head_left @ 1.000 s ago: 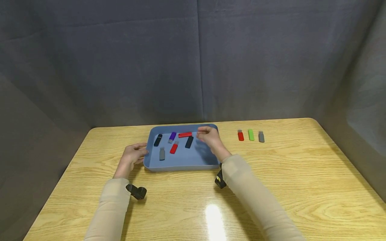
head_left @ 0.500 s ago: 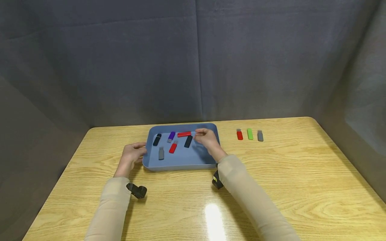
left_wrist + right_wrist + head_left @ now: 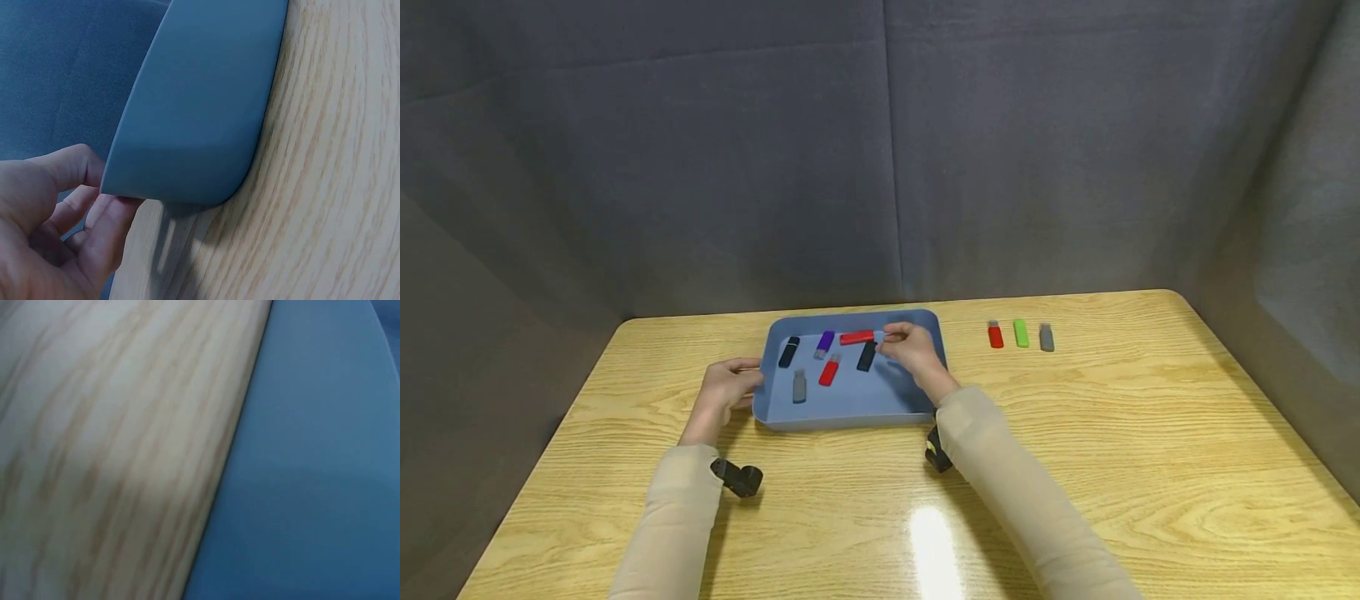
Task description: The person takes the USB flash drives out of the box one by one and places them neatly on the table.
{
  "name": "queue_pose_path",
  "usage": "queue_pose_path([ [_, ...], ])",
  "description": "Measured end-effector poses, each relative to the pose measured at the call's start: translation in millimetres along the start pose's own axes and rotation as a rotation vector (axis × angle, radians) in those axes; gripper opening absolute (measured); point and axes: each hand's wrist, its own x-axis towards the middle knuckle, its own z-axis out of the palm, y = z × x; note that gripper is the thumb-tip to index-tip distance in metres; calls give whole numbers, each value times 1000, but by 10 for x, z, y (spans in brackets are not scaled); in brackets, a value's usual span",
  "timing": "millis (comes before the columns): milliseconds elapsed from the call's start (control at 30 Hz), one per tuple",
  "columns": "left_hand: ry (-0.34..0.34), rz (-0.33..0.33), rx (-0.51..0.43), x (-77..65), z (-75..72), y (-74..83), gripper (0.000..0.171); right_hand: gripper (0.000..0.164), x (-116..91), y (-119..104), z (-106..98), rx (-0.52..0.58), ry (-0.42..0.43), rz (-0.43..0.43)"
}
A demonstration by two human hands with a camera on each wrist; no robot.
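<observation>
At the left end of a blue tray (image 3: 850,421), my left hand (image 3: 726,390) holds the rim. The left wrist view shows its thumb and fingers at the tray's corner. My right hand (image 3: 916,350) is over the right part of the tray, thumb and index finger slightly apart beside a black USB stick (image 3: 866,357); whether they touch it I cannot tell. A long red USB stick (image 3: 856,337) lies just behind. Further left in the tray are a purple USB stick (image 3: 824,344), a small red one (image 3: 829,372), a grey one (image 3: 799,386) and another black one (image 3: 788,352).
On the wooden table (image 3: 1150,433), right of the tray, a red USB stick (image 3: 995,334), a green one (image 3: 1021,333) and a grey one (image 3: 1047,337) lie in a row. A dark curtain (image 3: 760,167) hangs behind the table.
My right hand has shifted slightly left and down toward the black USB stick. The left hand stays at the tray's rim, and the USB sticks keep their places.
</observation>
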Motion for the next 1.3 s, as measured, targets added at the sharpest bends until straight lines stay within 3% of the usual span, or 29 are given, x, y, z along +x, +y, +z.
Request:
queue_pose_path([
  [400, -32, 4, -1, -4, -20, -13, 46, 49, 38, 63, 44, -108, -34, -9],
  [733, -35, -3, 9, -3, -26, -9, 47, 48, 72, 112, 77, -102, -37, -22],
  [1100, -49, -8, 9, -5, -33, -19, 47, 49, 97, 94, 195, -404, -58, -83],
  [1300, -48, -5, 9, -10, -27, -9, 47, 51, 106, 98, 217, -468, -56, -105],
])
